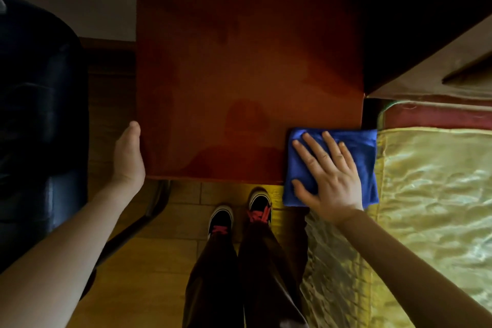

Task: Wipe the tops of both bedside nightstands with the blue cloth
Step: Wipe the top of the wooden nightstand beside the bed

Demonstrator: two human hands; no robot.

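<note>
Right grip [328, 176] is spread flat, fingers pressed on the blue cloth [356, 146] at the nightstand [239, 61] top's near corner beside the bed [431, 181]. Left grip [129, 152] is laid open against the nightstand's opposite side edge.

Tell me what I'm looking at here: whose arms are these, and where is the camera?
There is no machine here. A person wears one camera on the head, looking down, so you see their own arms, legs and shoes. The reddish-brown square is the top of a nightstand, with nothing standing on it. The right hand lies flat, fingers spread, pressing a folded blue cloth onto the near right corner, where it overhangs the edge. The left hand rests against the nightstand's left edge and holds nothing. The shiny yellow fabric on the right is the bed.
</note>
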